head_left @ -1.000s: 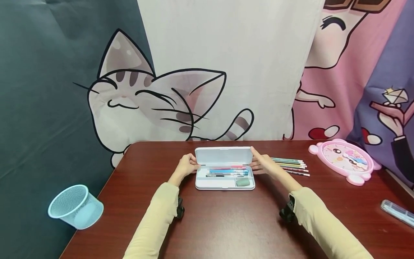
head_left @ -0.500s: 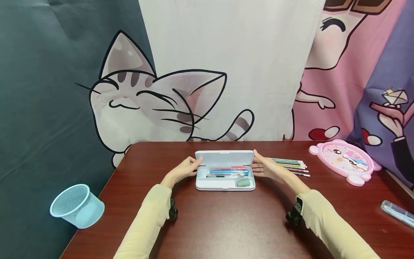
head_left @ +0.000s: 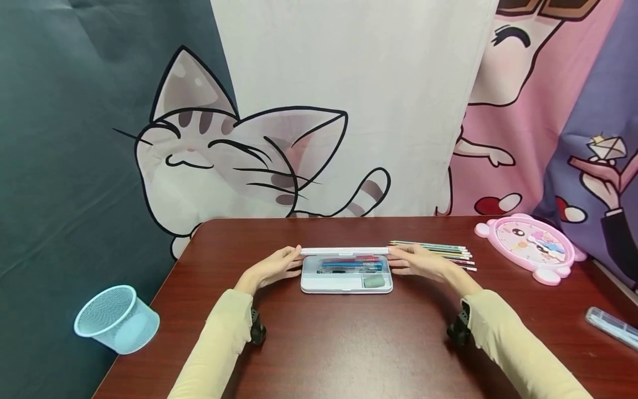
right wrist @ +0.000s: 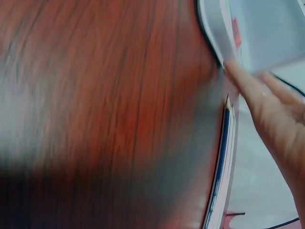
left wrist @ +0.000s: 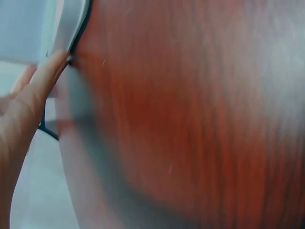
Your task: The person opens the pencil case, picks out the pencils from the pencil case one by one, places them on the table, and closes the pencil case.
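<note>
A white pencil case (head_left: pixel 331 286) stands in the middle of the table in the head view, its lid (head_left: pixel 344 251) tilted forward and seen edge-on. Inside lie several pens (head_left: pixel 349 266) and a green eraser (head_left: pixel 374 281) in a small compartment. At the left end, my left hand (head_left: pixel 271 267) touches the lid's corner with the thumb, its other fingers extended beside the case. My right hand (head_left: pixel 423 263) does likewise at the right end. Each wrist view shows straight fingers against the case's end: the left hand (left wrist: pixel 24 109) and the right hand (right wrist: pixel 274 112).
Several pencils (head_left: pixel 448 252) lie just right of my right hand. A pink clock (head_left: pixel 533 246) is at the back right, and a clear-topped case (head_left: pixel 613 327) lies near the right edge. A blue mesh pen holder (head_left: pixel 119 321) lies tipped at the table's left edge.
The lid has come down from nearly upright to a forward tilt. My left hand has drawn outward a little and its thumb has moved to the lid's corner; my right hand has lowered with the lid.
</note>
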Demonstrator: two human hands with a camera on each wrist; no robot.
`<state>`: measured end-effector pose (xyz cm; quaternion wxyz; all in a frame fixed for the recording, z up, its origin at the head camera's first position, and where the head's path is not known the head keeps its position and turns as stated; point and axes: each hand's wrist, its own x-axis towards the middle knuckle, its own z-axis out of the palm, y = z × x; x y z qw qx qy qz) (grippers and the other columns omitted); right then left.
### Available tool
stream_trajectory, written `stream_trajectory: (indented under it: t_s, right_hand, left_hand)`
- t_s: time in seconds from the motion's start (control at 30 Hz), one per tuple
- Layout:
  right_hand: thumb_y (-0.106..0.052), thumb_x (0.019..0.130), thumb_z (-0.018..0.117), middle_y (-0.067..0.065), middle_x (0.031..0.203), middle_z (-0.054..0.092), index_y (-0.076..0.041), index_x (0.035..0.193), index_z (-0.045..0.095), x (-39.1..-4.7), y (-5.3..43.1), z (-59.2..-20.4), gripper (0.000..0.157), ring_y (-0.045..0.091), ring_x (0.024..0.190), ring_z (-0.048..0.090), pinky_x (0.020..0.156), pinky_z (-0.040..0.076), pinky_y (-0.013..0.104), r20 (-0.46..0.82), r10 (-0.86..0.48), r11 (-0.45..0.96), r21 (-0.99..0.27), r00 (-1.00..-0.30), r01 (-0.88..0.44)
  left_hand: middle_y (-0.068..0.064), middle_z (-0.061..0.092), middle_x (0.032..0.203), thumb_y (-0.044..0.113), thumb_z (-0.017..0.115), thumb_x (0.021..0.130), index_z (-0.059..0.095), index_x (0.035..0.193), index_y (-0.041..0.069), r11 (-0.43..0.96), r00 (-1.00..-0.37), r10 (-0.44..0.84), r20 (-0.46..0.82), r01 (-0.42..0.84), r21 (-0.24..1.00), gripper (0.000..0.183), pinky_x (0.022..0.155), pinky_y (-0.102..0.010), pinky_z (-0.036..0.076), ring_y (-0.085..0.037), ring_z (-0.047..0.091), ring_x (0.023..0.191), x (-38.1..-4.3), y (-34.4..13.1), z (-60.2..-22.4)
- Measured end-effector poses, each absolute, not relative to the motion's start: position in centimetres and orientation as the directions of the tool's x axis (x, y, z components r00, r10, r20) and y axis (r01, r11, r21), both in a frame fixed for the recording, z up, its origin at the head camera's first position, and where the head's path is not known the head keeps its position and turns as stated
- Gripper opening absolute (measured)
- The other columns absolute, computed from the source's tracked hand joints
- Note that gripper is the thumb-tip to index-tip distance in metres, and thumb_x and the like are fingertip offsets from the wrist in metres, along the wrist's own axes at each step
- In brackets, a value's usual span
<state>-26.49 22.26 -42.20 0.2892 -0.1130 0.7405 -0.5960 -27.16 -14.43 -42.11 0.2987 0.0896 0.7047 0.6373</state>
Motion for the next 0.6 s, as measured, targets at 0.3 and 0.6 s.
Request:
stream_trajectory:
  t_s: [0.3, 0.6]
  right_hand:
    - [-0.017, 0.079, 0.071, 0.029, 0.137, 0.037, 0.012, 0.134, 0.034, -25.3, 23.0, -42.3, 0.073, 0.038, 0.121, 0.046, 0.093, 0.046, 0.027, -0.135, -0.560, 0.361, -0.928, -0.817, -0.094]
    - [-0.012, 0.072, 0.076, 0.037, 0.137, 0.028, 0.019, 0.134, 0.026, -24.1, 21.9, -43.0, 0.086, 0.048, 0.122, 0.039, 0.093, 0.044, 0.041, -0.053, -0.569, 0.396, -0.892, -0.821, -0.217]
  left_hand:
    - [-0.021, 0.024, 0.148, 0.016, 0.061, 0.088, 0.024, 0.139, -0.001, 0.323, -0.726, 0.635, -0.264, -0.060, 0.944, 0.065, 0.107, -0.039, 0.032, -0.031, 0.028, 0.136, -27.1, -15.9, -42.4]
    - [-0.026, 0.017, 0.149, 0.003, 0.065, 0.082, 0.033, 0.128, -0.008, 0.331, -0.755, 0.636, -0.161, 0.078, 0.941, 0.058, 0.104, -0.042, 0.034, -0.037, 0.025, 0.135, -26.3, -15.4, -43.1]
